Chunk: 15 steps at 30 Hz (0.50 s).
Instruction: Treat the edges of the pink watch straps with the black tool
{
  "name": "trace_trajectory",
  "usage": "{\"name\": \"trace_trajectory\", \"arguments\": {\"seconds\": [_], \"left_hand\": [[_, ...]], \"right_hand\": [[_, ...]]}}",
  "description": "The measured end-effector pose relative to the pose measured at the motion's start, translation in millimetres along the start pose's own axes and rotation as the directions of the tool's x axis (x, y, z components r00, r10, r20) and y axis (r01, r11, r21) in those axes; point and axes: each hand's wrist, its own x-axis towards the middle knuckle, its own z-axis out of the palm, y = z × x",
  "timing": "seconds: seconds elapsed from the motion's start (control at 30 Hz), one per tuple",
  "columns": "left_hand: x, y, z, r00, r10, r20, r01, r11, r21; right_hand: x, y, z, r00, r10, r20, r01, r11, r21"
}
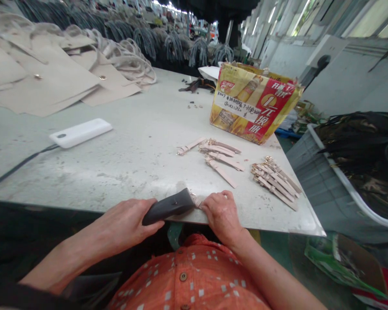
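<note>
My left hand [129, 219] is wrapped round a dark grey, blocky handheld tool [173, 204] at the front edge of the table. The tool's far end points right and meets a small pale piece with a bit of metal, probably a beige strap [198, 200]. Fingers of my right hand [222, 215] pinch that piece, and most of it is hidden. Beyond my hands lies a loose group of beige straps with metal fittings [221, 155]. Further right, a denser pile of similar straps [274, 178] rests near the table's right edge.
A yellow and red cardboard box [254, 103] stands at the back right. On the left lie a white corded device [80, 132] and stacked beige panels [48, 82] with cords. A grey bin [313, 150] of dark material sits beside the table [132, 168].
</note>
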Motion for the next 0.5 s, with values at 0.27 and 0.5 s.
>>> {"name": "trace_trajectory", "arguments": {"seconds": [0.27, 0.5], "left_hand": [[-5.1, 3.1, -1.8, 0.999, -0.006, 0.050, 0.005, 1.000, 0.029], [-1.7, 1.1, -1.6, 0.999, 0.004, 0.041, -0.005, 1.000, 0.017]], "right_hand": [[16.9, 0.1, -4.6, 0.990, 0.067, 0.127, -0.074, 0.996, 0.057], [11.3, 3.7, -19.2, 0.986, 0.092, 0.142, -0.126, 0.959, 0.252]]}}
